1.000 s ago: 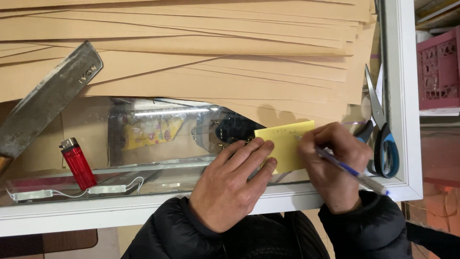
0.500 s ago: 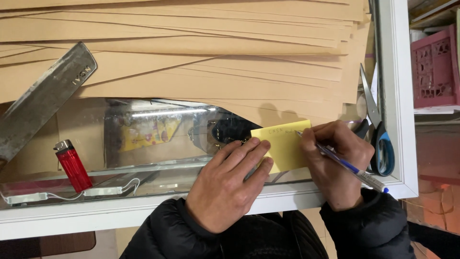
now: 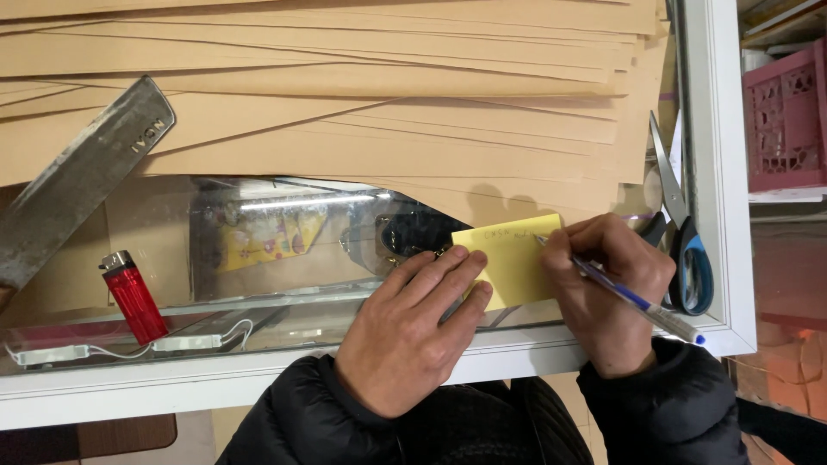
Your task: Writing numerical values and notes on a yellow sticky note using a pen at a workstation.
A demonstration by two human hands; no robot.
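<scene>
— Writing on a small yellow sticky note point(image 3: 514, 261), laid flat on the glass counter top point(image 3: 258, 323) close to its front edge. Right hand point(image 3: 607, 284) clenched round a blue pen point(image 3: 633, 299), tip down near the note's upper right corner. Left hand point(image 3: 412, 331) spread open, gripping nothing, fingertips point(image 3: 469, 275) pressing the note's left edge

— Could slide on that smooth glass, judging by how little of it sits pinned; a hard stroke might skew or crease it

— Might also smear fresh ink if dragged under the writing palm. Scissors point(image 3: 680, 237) just beside that wrist, blades up; easy to knock

— And the note itself?

— Pale yellow, squarish, slightly tilted, a short faint line of writing along the top, rest blank. Stacked brown paper sheets point(image 3: 345, 95) above it, red lighter point(image 3: 133, 297) well apart to the left
</scene>
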